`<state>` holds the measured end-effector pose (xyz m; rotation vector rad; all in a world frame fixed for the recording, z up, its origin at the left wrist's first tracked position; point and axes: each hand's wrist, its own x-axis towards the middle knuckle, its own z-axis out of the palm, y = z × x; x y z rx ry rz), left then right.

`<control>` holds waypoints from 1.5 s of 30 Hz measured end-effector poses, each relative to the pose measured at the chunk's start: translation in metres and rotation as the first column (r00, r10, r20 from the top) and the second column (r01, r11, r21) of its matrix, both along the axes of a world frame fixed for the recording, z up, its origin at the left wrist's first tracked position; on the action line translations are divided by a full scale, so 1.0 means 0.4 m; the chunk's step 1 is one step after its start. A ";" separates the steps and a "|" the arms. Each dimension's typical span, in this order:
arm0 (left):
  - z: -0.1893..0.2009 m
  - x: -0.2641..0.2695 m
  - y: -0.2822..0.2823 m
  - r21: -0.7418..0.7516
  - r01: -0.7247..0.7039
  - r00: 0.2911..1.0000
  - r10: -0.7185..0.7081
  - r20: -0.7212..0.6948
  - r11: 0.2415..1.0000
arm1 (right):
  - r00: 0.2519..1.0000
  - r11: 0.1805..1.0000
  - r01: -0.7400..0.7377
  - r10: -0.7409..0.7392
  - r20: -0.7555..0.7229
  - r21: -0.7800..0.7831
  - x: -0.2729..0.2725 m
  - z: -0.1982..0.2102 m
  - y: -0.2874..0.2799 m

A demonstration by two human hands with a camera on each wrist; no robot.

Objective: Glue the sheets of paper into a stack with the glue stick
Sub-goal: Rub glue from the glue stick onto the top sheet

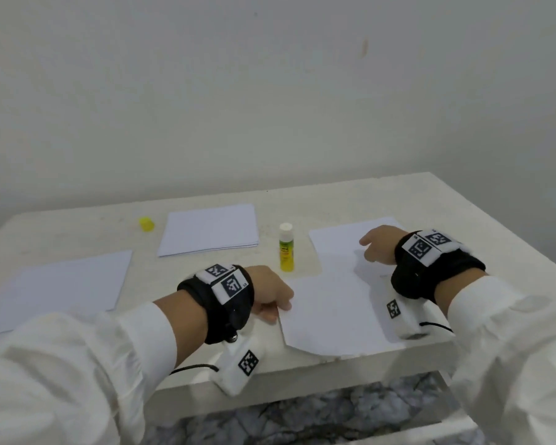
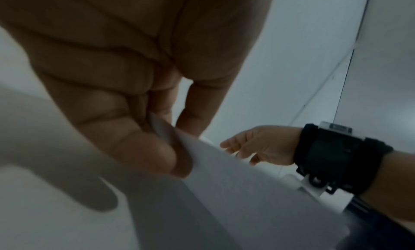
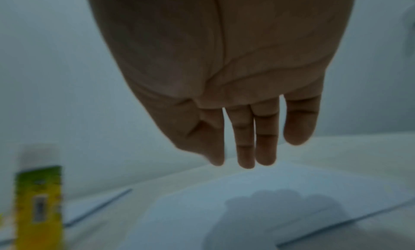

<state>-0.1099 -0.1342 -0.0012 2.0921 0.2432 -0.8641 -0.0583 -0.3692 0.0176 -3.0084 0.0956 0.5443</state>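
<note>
My left hand (image 1: 272,300) pinches the left edge of a white sheet (image 1: 328,313) lying slanted at the table's front; the left wrist view shows thumb and fingers (image 2: 157,147) closed on that sheet (image 2: 224,174). Under it lies another sheet (image 1: 337,240) at the right. My right hand (image 1: 379,244) hovers just above these sheets with fingers (image 3: 265,143) straight and holding nothing. The yellow-green glue stick (image 1: 286,248) stands upright and uncapped between the hands, blurred at the left of the right wrist view (image 3: 38,200). Its yellow cap (image 1: 146,224) lies far left.
A small stack of sheets (image 1: 209,229) lies at the back middle and a single sheet (image 1: 58,284) at the left front. The table's front edge (image 1: 302,370) runs just under my wrists. A wall stands close behind.
</note>
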 end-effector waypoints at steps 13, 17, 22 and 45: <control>0.008 -0.016 0.414 0.425 0.060 0.965 -0.161 0.206 0.903 | 0.997 0.914 0.078 -0.065 -0.045 0.399 0.010 -0.049 0.311; -0.006 -0.027 0.451 0.488 0.055 0.956 -0.187 0.227 0.871 | 0.994 0.911 0.078 -0.100 0.033 0.405 0.010 -0.043 0.334; -0.016 -0.062 0.482 0.678 0.109 0.919 -0.334 0.210 0.727 | 0.985 0.868 0.004 -0.090 0.149 0.496 -0.007 -0.007 0.394; -0.026 -0.121 0.472 0.790 0.380 0.781 -0.625 0.004 0.481 | 0.925 0.834 -0.351 0.239 0.294 0.426 -0.056 -0.020 0.832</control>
